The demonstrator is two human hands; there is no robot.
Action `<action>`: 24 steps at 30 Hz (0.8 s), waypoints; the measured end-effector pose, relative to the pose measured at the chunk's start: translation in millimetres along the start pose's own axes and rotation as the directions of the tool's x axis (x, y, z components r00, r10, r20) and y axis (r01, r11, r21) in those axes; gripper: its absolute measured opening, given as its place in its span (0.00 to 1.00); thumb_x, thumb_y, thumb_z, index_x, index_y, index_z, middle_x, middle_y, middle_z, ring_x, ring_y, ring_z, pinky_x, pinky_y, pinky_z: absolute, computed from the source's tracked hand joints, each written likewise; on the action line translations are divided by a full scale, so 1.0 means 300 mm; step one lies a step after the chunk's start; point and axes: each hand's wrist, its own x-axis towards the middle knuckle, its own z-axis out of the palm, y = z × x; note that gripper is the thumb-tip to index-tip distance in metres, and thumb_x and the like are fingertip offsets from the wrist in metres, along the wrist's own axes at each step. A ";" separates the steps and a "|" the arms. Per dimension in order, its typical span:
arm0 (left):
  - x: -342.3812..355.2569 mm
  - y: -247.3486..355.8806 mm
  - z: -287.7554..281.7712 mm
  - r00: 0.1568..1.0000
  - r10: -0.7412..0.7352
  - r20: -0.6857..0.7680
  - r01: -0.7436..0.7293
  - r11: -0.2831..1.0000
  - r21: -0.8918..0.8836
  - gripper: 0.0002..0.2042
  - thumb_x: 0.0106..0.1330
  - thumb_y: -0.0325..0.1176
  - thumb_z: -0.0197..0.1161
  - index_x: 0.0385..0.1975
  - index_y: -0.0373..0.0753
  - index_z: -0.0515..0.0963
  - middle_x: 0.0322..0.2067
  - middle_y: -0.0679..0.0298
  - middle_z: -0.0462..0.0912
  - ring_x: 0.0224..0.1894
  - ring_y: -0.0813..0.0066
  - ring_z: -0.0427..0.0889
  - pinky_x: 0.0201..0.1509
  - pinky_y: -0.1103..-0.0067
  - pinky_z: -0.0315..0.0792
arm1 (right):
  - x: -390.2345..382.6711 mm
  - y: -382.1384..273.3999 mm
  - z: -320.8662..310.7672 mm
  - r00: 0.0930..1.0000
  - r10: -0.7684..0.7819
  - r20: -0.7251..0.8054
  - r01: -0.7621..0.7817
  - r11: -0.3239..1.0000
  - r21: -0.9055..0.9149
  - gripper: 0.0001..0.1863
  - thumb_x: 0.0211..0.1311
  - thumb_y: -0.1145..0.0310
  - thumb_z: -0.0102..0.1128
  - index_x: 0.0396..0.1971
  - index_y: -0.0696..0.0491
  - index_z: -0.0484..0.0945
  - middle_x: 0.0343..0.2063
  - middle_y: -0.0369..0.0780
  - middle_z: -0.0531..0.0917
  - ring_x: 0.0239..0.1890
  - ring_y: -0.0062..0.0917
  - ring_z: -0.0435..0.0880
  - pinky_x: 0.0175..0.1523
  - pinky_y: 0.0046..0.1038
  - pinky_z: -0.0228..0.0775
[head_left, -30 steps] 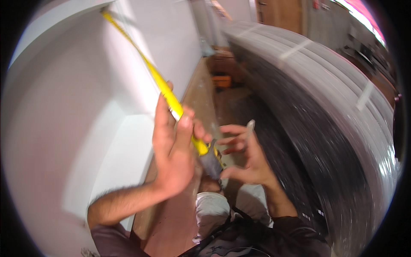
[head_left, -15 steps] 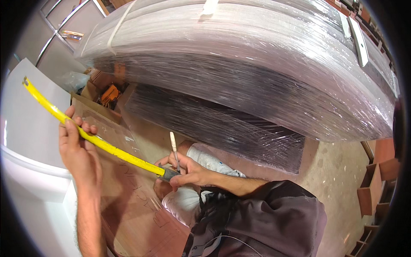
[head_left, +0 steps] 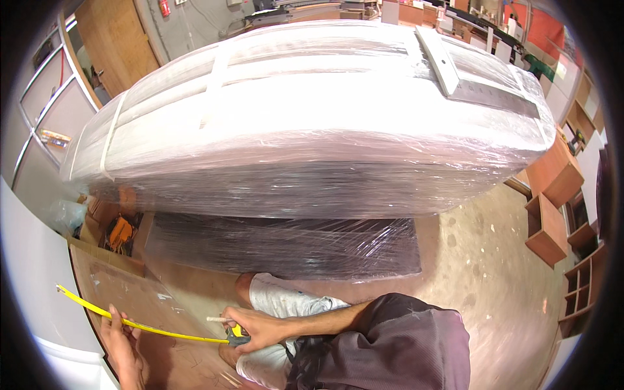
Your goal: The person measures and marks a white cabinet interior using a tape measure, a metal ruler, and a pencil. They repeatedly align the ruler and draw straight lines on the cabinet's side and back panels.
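A yellow tape blade (head_left: 172, 335) runs across the lower left from its metal tip to the black-and-yellow tape case (head_left: 236, 333). My left hand (head_left: 121, 344) grips the blade a short way from the tip. My right hand (head_left: 259, 330) is closed on the case and also holds a slim pale pen-like tool (head_left: 216, 319) pointing left. Below them lies a brown wooden board (head_left: 170, 369) with faint pencil marks. My knees in pale trousers are beside it.
A large plastic-wrapped stack (head_left: 312, 136) spans ahead, a flat bar (head_left: 437, 60) on top; another dark wrapped bundle (head_left: 292, 246) lies below. A white panel (head_left: 29, 273) stands left. Orange tools (head_left: 120, 231) sit beyond the board. Wooden boxes (head_left: 548, 231) are at right.
My view has swung round toward the wrapped stack. The tape has turned from steeply slanted to nearly level, and my right hand, earlier loose beside the case, is now closed on it.
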 end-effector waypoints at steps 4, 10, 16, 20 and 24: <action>0.015 0.012 -0.006 0.990 0.102 0.100 -0.107 0.993 0.041 0.15 0.82 0.47 0.60 0.53 0.43 0.74 0.33 0.73 0.72 0.31 0.85 0.72 0.39 0.80 0.74 | -0.012 0.020 -0.001 0.986 0.156 0.064 -0.165 0.971 0.176 0.49 0.46 0.54 0.90 0.59 0.55 0.63 0.55 0.45 0.73 0.62 0.34 0.72 0.66 0.38 0.66; -0.041 0.031 0.050 0.991 0.044 0.123 -0.032 0.995 -0.096 0.16 0.85 0.45 0.53 0.54 0.38 0.74 0.30 0.72 0.63 0.30 0.80 0.63 0.44 0.74 0.73 | -0.033 0.085 0.020 0.928 0.306 0.213 -0.354 0.902 0.249 0.45 0.49 0.63 0.90 0.55 0.52 0.59 0.54 0.40 0.73 0.58 0.27 0.73 0.64 0.33 0.67; -0.121 0.047 0.137 0.967 0.242 0.074 -0.219 0.947 -0.236 0.18 0.87 0.47 0.48 0.50 0.36 0.75 0.30 0.74 0.58 0.31 0.82 0.60 0.40 0.79 0.65 | -0.109 0.180 0.109 0.828 0.349 0.439 -0.519 0.178 0.836 0.13 0.79 0.63 0.62 0.52 0.46 0.68 0.54 0.40 0.78 0.53 0.26 0.84 0.57 0.45 0.85; -0.142 0.069 0.151 0.929 0.347 0.131 -0.290 0.899 -0.328 0.20 0.88 0.47 0.46 0.50 0.33 0.74 0.30 0.75 0.58 0.31 0.83 0.58 0.40 0.79 0.66 | -0.051 0.145 0.149 0.745 0.376 0.551 -0.627 0.115 0.770 0.11 0.82 0.56 0.56 0.49 0.46 0.70 0.48 0.36 0.79 0.55 0.28 0.86 0.59 0.48 0.85; -0.134 0.067 0.151 0.914 0.384 0.135 -0.316 0.879 -0.358 0.21 0.88 0.47 0.47 0.46 0.33 0.76 0.26 0.75 0.62 0.29 0.85 0.60 0.37 0.81 0.65 | -0.002 0.149 0.220 0.749 0.324 0.577 -0.659 0.285 0.696 0.16 0.76 0.57 0.67 0.47 0.48 0.68 0.46 0.37 0.80 0.50 0.24 0.87 0.48 0.40 0.90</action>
